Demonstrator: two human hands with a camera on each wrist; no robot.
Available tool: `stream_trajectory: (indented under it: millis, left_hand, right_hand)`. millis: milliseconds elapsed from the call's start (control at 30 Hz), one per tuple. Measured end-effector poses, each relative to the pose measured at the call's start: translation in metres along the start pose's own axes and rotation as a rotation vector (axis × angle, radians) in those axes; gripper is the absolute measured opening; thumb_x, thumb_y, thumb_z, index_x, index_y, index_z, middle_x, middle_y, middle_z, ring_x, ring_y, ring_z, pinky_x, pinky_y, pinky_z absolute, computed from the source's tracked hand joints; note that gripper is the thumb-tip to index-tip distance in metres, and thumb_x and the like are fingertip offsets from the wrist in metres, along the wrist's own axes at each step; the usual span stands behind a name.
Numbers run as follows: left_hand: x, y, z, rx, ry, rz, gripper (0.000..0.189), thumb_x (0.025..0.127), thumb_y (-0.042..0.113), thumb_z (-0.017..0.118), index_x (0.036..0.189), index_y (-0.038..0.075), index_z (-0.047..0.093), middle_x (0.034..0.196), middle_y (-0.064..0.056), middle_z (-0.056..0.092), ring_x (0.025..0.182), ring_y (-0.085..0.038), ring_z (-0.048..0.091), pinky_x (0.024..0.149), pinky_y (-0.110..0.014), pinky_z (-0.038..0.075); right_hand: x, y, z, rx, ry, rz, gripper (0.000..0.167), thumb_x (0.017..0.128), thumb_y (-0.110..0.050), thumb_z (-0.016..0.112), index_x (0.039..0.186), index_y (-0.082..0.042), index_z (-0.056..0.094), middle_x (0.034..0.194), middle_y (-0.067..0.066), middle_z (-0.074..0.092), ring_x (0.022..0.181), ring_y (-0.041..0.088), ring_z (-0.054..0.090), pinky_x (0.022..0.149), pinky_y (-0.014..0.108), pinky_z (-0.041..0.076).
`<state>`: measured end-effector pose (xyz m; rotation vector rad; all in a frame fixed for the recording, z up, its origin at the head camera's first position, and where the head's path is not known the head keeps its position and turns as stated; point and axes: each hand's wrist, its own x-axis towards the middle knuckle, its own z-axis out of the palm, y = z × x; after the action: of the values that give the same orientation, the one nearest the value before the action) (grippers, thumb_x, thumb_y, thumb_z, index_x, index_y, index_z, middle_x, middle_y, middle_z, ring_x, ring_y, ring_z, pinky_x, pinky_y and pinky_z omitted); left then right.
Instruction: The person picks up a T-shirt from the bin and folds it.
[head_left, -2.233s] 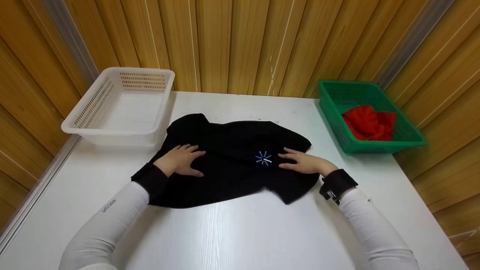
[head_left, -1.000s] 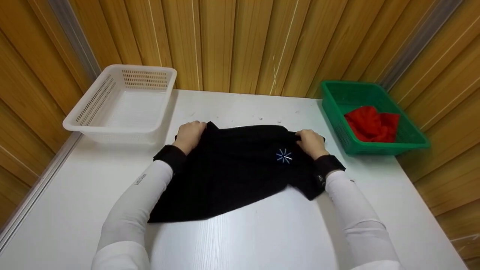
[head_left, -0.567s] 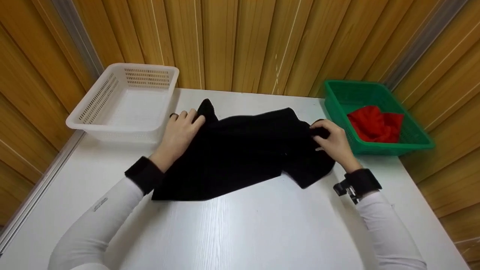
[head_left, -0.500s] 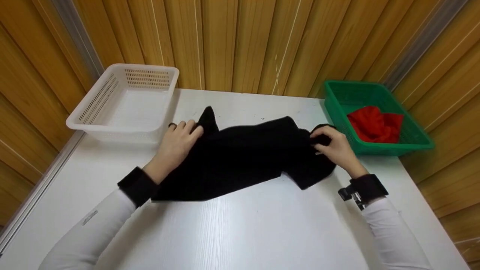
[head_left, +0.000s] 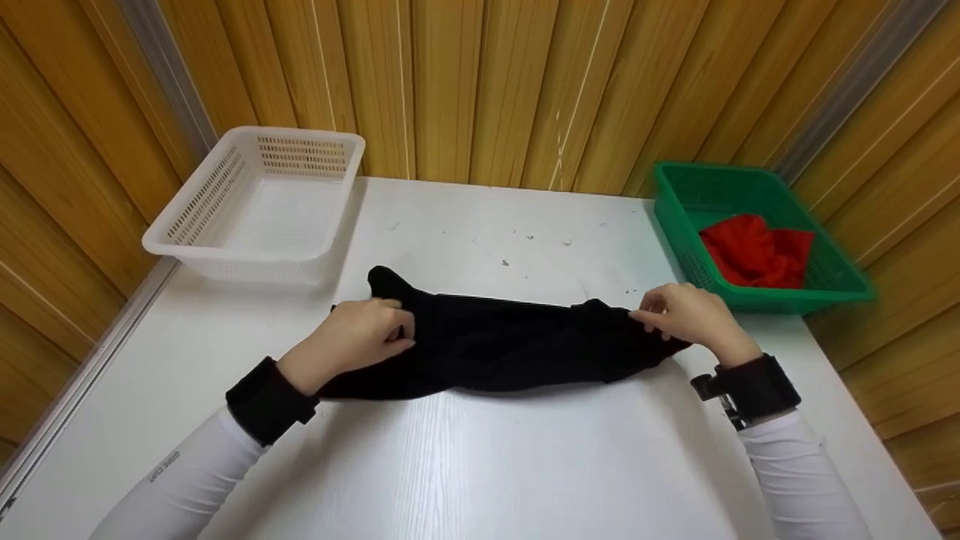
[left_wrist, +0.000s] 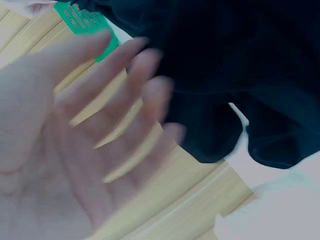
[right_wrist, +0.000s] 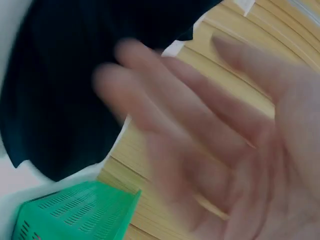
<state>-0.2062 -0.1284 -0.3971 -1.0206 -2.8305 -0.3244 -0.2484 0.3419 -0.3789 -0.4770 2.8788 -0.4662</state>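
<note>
Black garment: cloth (head_left: 517,341) lies across the middle of the bench (head_left: 442,465) in a long narrow band, creased, running from 9 to 3 o'clock, with a rounded corner jutting out at 10 o'clock

Left hand: hand (head_left: 352,334) is over the garment's 9 o'clock end; left wrist view, blurred, shows a wide hand, fingers extended and spaced apart in front of the cloth; contact cannot be told

Right hand: hand (head_left: 690,315) is at the garment's 3 o'clock end, fingertips over the edge; right wrist view, also blurred, shows fingers loosely bent and thumb well apart from them, a relaxed, fairly wide hand; contact cannot be told

White basket: perforated, rectangular (head_left: 259,255), at 10 o'clock from the garment

Green basket: perforated, rectangular (head_left: 795,296), at 2 o'clock from the garment, near the right hand

Red cloth: crumpled (head_left: 757,251), inside the green basket, toward its 6 o'clock side

Forearms: white sleeves (head_left: 187,480), a black band (head_left: 266,401) at each wrist

Wall: wood-grain panels (head_left: 517,90) at 12 o'clock, behind the bench
</note>
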Motion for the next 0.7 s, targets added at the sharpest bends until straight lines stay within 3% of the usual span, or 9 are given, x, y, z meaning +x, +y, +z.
stream_trajectory:
  millis: [100,233,367,567,700]
  left_hand:
    - [0.015,0.003,0.009,-0.003,0.046,0.065,0.012,0.089,0.020,0.078,0.100,0.015,0.076,0.097,-0.003,0.069,0.087,-0.023,0.065,0.067,-0.038,0.058]
    - [0.032,0.002,0.025,0.020,0.002,0.099,0.030,0.088,0.022,0.080,0.115,0.009,0.074,0.113,-0.009,0.072,0.103,-0.030,0.070,0.082,-0.044,0.061]
    - [0.037,-0.005,0.038,0.048,-0.087,0.047,0.044,0.084,0.027,0.083,0.121,0.005,0.072,0.114,-0.012,0.072,0.101,-0.033,0.070,0.084,-0.046,0.061]
    - [0.030,-0.015,0.050,0.060,-0.129,0.002,0.061,0.079,0.035,0.087,0.129,0.003,0.069,0.128,-0.016,0.069,0.109,-0.037,0.068,0.090,-0.049,0.059]
    - [0.030,-0.024,0.056,0.079,-0.133,-0.019,0.067,0.084,0.039,0.082,0.139,0.005,0.062,0.143,-0.022,0.061,0.125,-0.041,0.064,0.106,-0.053,0.053]
  right_hand:
    - [0.008,-0.004,0.008,0.074,0.096,-0.133,0.021,0.095,-0.029,0.074,0.104,-0.011,0.078,0.098,0.005,0.081,0.084,0.015,0.075,0.077,0.033,0.059]
    - [0.017,-0.012,0.029,0.204,-0.018,-0.259,0.029,0.092,-0.028,0.078,0.113,-0.009,0.078,0.107,0.006,0.080,0.098,0.014,0.073,0.089,0.027,0.059]
    - [0.014,-0.017,0.052,0.062,-0.083,-0.277,0.032,0.087,-0.019,0.080,0.117,-0.011,0.075,0.112,0.006,0.076,0.102,0.020,0.070,0.088,0.033,0.058]
    - [-0.003,-0.019,0.078,-0.121,-0.034,-0.273,0.082,0.069,-0.012,0.088,0.143,-0.010,0.052,0.137,0.016,0.053,0.123,0.035,0.056,0.089,0.048,0.058]
    - [-0.011,-0.017,0.083,-0.142,0.005,-0.217,0.106,0.070,-0.016,0.089,0.158,-0.003,0.031,0.153,0.027,0.039,0.138,0.050,0.044,0.091,0.055,0.058]
